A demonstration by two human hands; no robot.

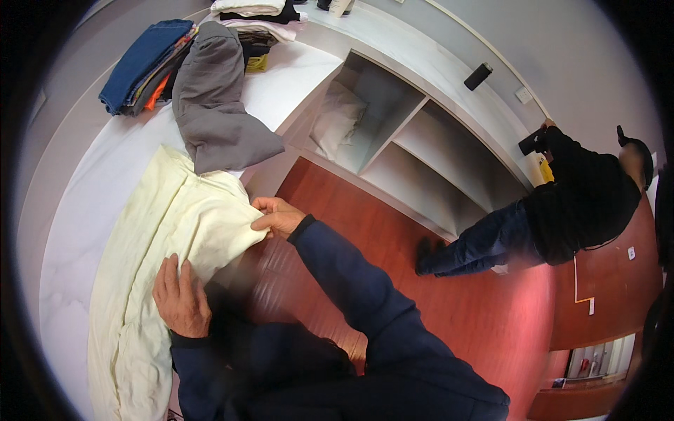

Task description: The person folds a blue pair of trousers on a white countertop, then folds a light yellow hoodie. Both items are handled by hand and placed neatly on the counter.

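Note:
A pale yellow cloth garment (pixel 152 247) lies spread along the white marbled counter (pixel 73 263), with creases running lengthwise. My right hand (pixel 277 216) pinches its edge between thumb and fingers and draws that corner out past the counter's front edge. Flat on the fabric rests my left hand (pixel 181 300), fingers slightly apart, gripping nothing. Beyond the pale garment's far end lies a crumpled grey garment (pixel 213 100), partly overhanging the counter's front edge.
Behind the grey garment stand folded clothes, with blue jeans (pixel 147 58) on top of one stack. Open shelving (pixel 421 142) holds a white pillow (pixel 339 118). A black bottle (pixel 478 76) lies on the far counter. Another person (pixel 584 200) stands at the right, holding a dark object.

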